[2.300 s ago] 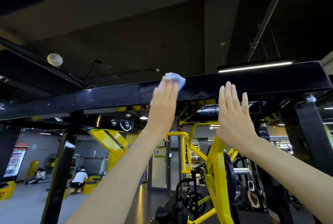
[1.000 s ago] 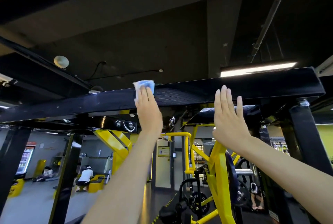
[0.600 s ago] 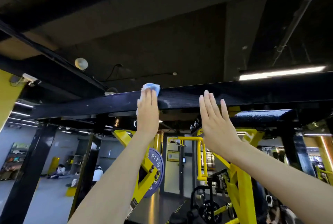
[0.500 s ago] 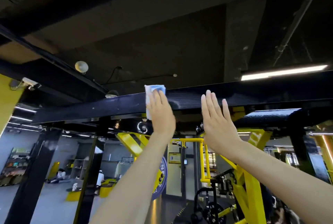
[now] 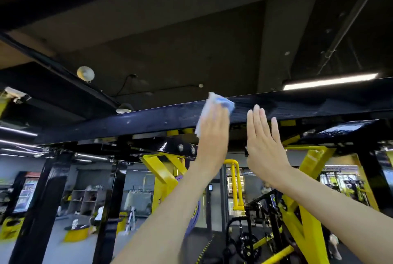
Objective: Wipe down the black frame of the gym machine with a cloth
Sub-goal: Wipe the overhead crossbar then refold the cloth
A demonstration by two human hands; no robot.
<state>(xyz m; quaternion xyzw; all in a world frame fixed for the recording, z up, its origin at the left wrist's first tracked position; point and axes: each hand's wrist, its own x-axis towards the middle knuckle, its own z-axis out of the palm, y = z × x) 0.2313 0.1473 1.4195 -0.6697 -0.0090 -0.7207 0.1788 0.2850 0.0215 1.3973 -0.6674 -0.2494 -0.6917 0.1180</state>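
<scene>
Black frame beam (image 5: 148,122) under dark ceiling (image 5: 170,30); left hand (image 5: 212,136) presses blue cloth (image 5: 222,102) flat against it, right hand (image 5: 263,142) straight-fingered alongside.

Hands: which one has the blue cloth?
The left hand: its flat fingers press the blue cloth against the black beam. The right hand beside it is open and holds nothing.

My blurred left hand (image 5: 212,138) hides most of the cloth (image 5: 217,102); the frame (image 5: 138,123) runs off the right edge.

left hand (image 5: 212,136) presses cloth (image 5: 209,105) on black beam (image 5: 127,121) | right hand (image 5: 265,147) flat, fingers straight
</scene>
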